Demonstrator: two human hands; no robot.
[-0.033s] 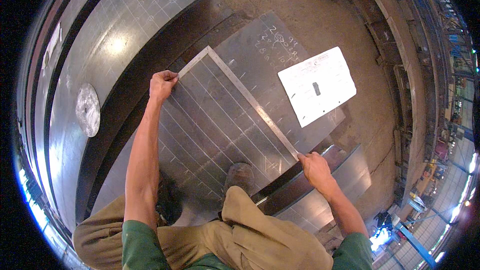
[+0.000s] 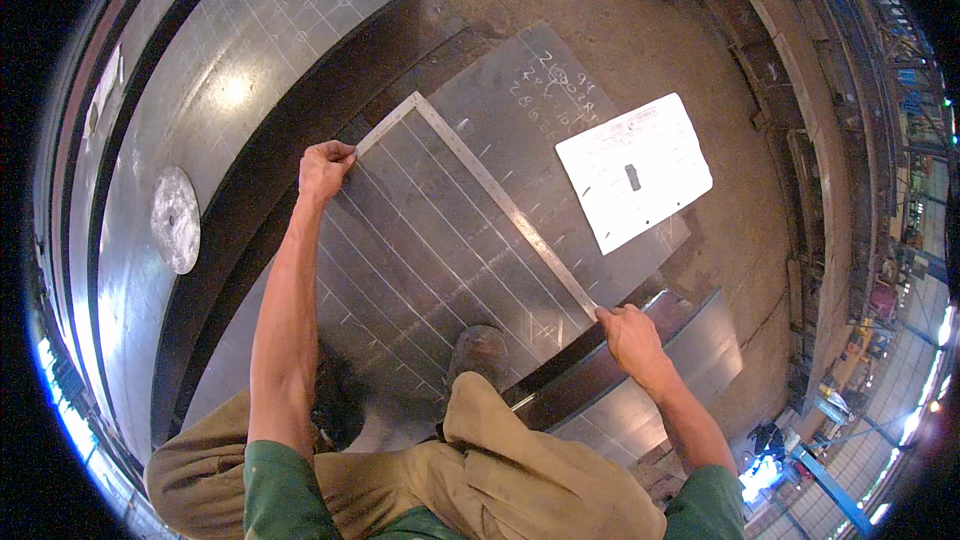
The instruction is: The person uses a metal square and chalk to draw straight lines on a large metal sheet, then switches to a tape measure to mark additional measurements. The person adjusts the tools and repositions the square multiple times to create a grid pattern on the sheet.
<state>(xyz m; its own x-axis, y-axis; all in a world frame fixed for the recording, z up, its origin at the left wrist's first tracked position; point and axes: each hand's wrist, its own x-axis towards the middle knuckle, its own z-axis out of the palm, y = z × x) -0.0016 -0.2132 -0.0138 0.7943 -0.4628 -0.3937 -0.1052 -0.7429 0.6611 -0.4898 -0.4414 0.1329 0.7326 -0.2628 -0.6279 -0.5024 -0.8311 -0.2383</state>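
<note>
A large L-shaped steel square (image 2: 500,195) lies on a dark steel plate (image 2: 420,270) ruled with several parallel chalk lines. My left hand (image 2: 325,168) grips the end of the square's short arm at the plate's left edge. My right hand (image 2: 628,332) pinches the end of the long arm at the plate's lower right edge. The square's corner points away from me. My boot (image 2: 480,352) stands on the plate between my arms, with my knee in tan trousers below it.
A white paper sheet (image 2: 635,170) with a small dark object on it lies on the plate's far right. A round metal disc (image 2: 175,218) rests on a big curved steel sheet (image 2: 240,60) at left. More steel strips (image 2: 650,380) lie by my right hand on the dirt floor.
</note>
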